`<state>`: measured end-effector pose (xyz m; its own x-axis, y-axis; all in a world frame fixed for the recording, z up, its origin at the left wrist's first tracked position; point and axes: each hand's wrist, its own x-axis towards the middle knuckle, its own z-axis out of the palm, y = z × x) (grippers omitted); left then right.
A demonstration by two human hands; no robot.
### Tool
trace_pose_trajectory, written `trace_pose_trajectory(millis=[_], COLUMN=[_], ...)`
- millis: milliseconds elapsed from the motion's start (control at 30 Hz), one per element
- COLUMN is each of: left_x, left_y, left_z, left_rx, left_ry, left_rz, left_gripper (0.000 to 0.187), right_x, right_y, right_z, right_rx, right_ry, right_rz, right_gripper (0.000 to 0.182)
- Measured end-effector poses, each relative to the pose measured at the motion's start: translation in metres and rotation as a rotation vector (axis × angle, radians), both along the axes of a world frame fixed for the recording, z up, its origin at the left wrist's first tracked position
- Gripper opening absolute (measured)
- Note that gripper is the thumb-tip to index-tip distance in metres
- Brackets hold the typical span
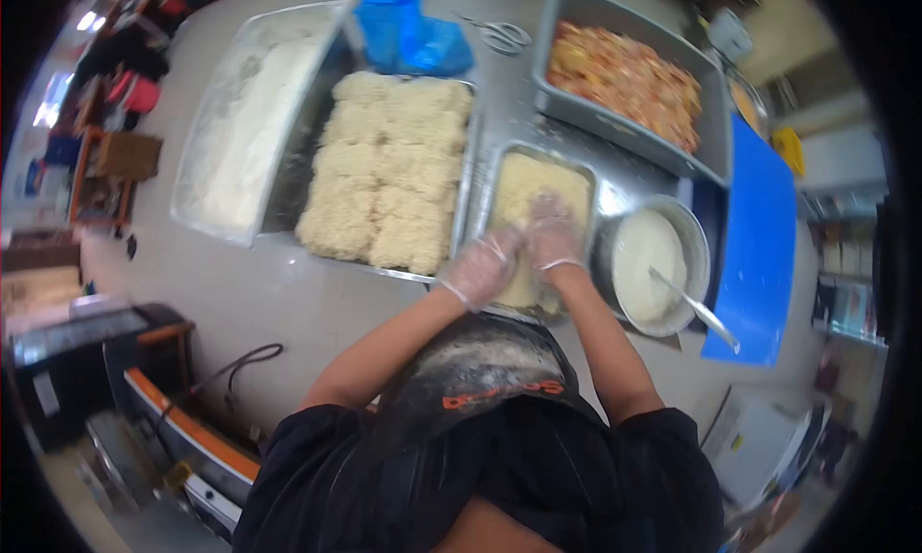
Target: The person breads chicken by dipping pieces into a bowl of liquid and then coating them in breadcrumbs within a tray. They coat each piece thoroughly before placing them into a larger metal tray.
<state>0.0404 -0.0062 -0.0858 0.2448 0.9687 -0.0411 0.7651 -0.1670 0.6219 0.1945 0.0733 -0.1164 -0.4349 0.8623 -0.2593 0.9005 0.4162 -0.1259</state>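
Both my hands wear clear plastic gloves and are at a metal tray (588,173) of pale yellow breadcrumbs (540,167). My right hand (554,231) lies on the crumbs, its fingers stretched forward. Beside it, my left hand (482,267) reaches over the tray's left side; its fingers are smeared and partly hidden. Whether a piece of food lies under the hands cannot be seen. To the left, a larger tray (471,159) holds rows of crumb-coated pieces (384,173). A metal pot (699,236) of creamy white batter (645,255) stands at the right, a ladle (701,310) resting in it.
A grey bin (624,130) of reddish-orange food pieces (624,77) stands at the back right. Scissors (504,37) and a blue plastic bag (408,34) lie at the back. A metal tub (293,149) of white powder (245,121) is far left, a blue board (754,255) far right.
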Motion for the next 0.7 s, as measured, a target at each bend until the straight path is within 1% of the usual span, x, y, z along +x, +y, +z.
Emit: trace_pose_trajectory(millis=[33, 100, 167, 267, 300, 333, 367, 467, 533, 600, 700], left_x=[-0.007, -0.013, -0.011, -0.017, -0.019, -0.017, -0.014, -0.008, -0.007, -0.009, -0.008], left_y=[-0.006, -0.016, -0.021, -0.031, -0.030, -0.030, -0.030, -0.027, -0.023, -0.020, -0.026], left_z=[-0.001, -0.039, -0.073, -0.051, -0.048, -0.046, -0.046, -0.061, -0.053, -0.043, -0.037], left_rx=[-0.021, 0.101, 0.170, 0.307, 0.306, 0.303, 0.298, 0.194, 0.123, 0.076, 0.222], left_ry=[0.033, 0.071, 0.121, 0.076, 0.067, 0.052, 0.030, 0.020, 0.076, 0.051, 0.008], left_rz=[-0.083, -0.211, -0.305, -0.264, -0.244, -0.232, -0.223, -0.312, -0.361, -0.357, -0.269], left_gripper=[0.035, 0.036, 0.037, 0.040, 0.040, 0.040, 0.040, 0.040, 0.038, 0.038, 0.038], right_x=[-0.010, -0.022, -0.045, -0.043, -0.049, -0.055, -0.059, -0.028, -0.015, -0.014, -0.005], right_y=[0.019, 0.048, 0.037, 0.035, 0.038, 0.041, 0.047, 0.097, 0.112, 0.113, 0.112], right_z=[-0.007, -0.054, -0.013, -0.015, 0.006, 0.040, 0.059, 0.034, 0.025, 0.041, 0.041], right_rx=[-0.049, 0.080, 0.111, 0.108, 0.004, -0.103, -0.214, -0.382, -0.493, -0.757, -0.747], right_ry=[0.001, -0.072, -0.059, -0.101, -0.143, -0.189, -0.239, -0.206, -0.210, -0.203, -0.137], right_rz=[-0.004, 0.013, -0.013, 0.065, 0.070, 0.067, 0.058, 0.287, 0.389, 0.256, 0.357], right_gripper=[0.063, 0.064, 0.064, 0.059, 0.060, 0.061, 0.062, 0.075, 0.083, 0.078, 0.075])
